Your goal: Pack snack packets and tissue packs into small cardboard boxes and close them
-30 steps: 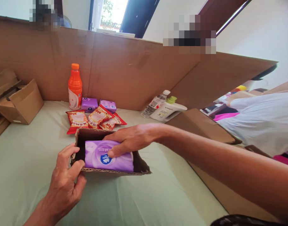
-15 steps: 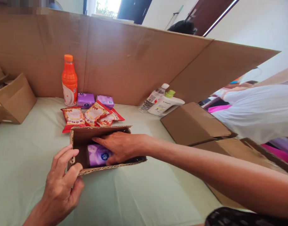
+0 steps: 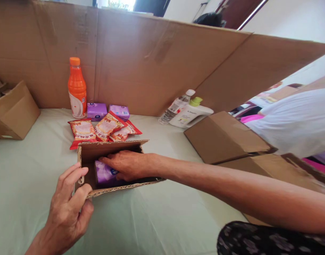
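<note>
A small open cardboard box (image 3: 111, 192) stands on the pale green cloth. My left hand (image 3: 69, 202) grips its left end, fingertips over the top edge and thumb outside. Reaching in from the right, my right hand (image 3: 130, 164) is closed on a purple tissue pack (image 3: 105, 173) inside the box; part of the pack is hidden under the fingers. Just behind the box lie several red snack packets, the left snack packet (image 3: 83, 131) flat on the cloth. Two more purple packs, a left tissue pack (image 3: 96, 111) and a right tissue pack (image 3: 119, 112), sit behind them.
An orange drink bottle (image 3: 77, 88) stands by the tall cardboard wall (image 3: 141, 63). A clear bottle (image 3: 175, 108) and a white jug (image 3: 190, 116) lean further right. Cardboard boxes flank both sides: a left box (image 3: 16, 109) and a right box (image 3: 226, 136). A person's white sleeve (image 3: 297, 120) shows at right.
My right hand and the tissue pack have shifted slightly left and lower inside the box. My left hand keeps its place on the box end. The view has tilted down a little.
</note>
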Demonstrator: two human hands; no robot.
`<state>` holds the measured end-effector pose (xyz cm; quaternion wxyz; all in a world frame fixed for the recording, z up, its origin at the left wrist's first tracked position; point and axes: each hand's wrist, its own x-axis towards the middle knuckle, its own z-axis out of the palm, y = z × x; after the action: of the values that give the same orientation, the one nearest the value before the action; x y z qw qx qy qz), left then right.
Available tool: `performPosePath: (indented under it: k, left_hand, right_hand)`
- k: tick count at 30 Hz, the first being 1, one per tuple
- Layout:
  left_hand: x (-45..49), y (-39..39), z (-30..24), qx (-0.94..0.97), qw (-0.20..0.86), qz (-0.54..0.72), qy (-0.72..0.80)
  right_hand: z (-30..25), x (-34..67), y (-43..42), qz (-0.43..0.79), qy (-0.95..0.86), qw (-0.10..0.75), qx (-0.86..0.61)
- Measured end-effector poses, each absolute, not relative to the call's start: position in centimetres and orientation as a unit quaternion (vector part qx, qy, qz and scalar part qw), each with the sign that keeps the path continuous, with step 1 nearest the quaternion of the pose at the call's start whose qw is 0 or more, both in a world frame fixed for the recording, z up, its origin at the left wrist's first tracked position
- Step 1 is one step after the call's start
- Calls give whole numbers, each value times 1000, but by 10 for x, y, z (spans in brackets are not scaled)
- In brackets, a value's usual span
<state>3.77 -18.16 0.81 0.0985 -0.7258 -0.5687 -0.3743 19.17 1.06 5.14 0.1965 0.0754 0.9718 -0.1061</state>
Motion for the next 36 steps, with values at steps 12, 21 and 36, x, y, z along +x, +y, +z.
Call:
performPosePath:
  k: [12, 21, 36]
  left_hand:
    - [36, -190, -2, -657, 62, -419, -623]
    - [22, -177, -5, -697, 74, -382, -602]
    - [7, -148, 4, -705, 70, -320, -629]
  right_hand:
    - [110, 292, 6, -217, 946, -106, 216]
    - [-1, 331, -28, -220, 913, -225, 260]
    - [-7, 296, 14, -159, 930, -291, 160]
